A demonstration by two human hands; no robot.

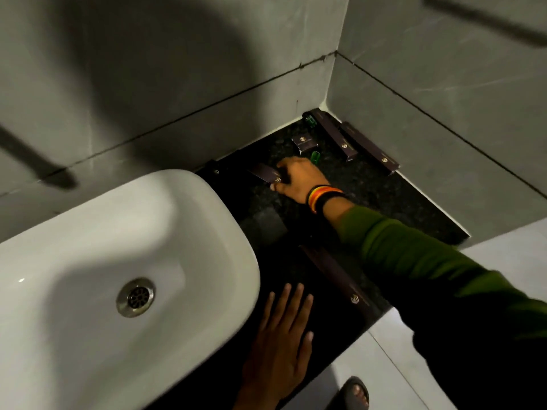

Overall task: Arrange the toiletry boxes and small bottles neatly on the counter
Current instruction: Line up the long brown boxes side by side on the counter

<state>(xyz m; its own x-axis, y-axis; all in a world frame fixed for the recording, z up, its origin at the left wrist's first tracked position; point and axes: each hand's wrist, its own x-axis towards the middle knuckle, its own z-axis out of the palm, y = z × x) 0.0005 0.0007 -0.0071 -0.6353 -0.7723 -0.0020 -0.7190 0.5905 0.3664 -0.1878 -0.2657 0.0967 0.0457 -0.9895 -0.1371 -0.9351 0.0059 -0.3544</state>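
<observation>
On the dark speckled counter (393,199), my right hand (299,180) is closed around a dark brown toiletry box (265,174) near the back wall. My left hand (281,341) rests flat and open on the counter's front part beside the basin. Two long dark boxes (334,134) (370,152) lie along the right wall in the corner. A small square box (302,143) sits between two small green bottles (310,121) (315,157). Another long dark box (337,279) lies near the front, partly under my right sleeve.
A white basin (127,276) with a metal drain (136,297) fills the left side. Grey tiled walls meet in a corner behind the counter. A small dark object (216,170) stands at the back wall behind the basin. A sandalled foot (353,393) shows on the floor below.
</observation>
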